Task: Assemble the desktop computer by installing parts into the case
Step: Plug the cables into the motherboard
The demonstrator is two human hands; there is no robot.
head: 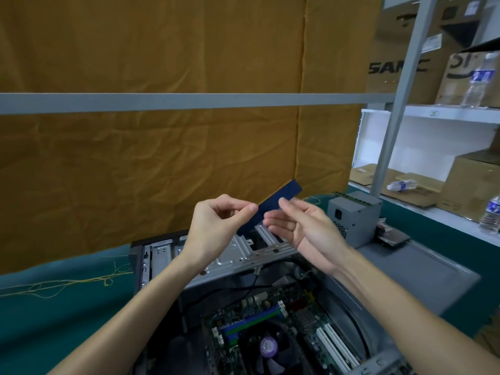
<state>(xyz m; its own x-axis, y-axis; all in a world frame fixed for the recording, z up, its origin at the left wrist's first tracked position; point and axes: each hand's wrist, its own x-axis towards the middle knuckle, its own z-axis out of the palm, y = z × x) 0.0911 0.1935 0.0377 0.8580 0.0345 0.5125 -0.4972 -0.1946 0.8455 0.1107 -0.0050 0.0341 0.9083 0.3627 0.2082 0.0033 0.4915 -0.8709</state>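
Both hands are up in the air above the open case, and between them is a dark blue memory stick, tilted, one end rising toward the orange cloth behind and the other dipping toward the metal drive cage. The left hand has its grip closed on the lower part of the stick, thumb and forefinger pinching it. The right hand pinches it further up, the rest of its fingers spread loosely underneath. The stick touches nothing but the two hands; it hangs well above the case.

To me this looks like the memory step: the stick is being turned and looked over before it goes in. Down in the case, nearer the person than the drive cage, the motherboard shows a row of blue and green memory slots just beyond the cooler fan. They look unfilled, though I cannot make out whether the end latches are open.

The next move should be to bring the stick down over those slots, lengthwise along them, with its notch matched to the slot's key, then press evenly at both ends. The drive cage overhangs the far side, so the approach wants to come from straight above.

A grey power supply stands on the bench to the right of the case, not yet fitted.
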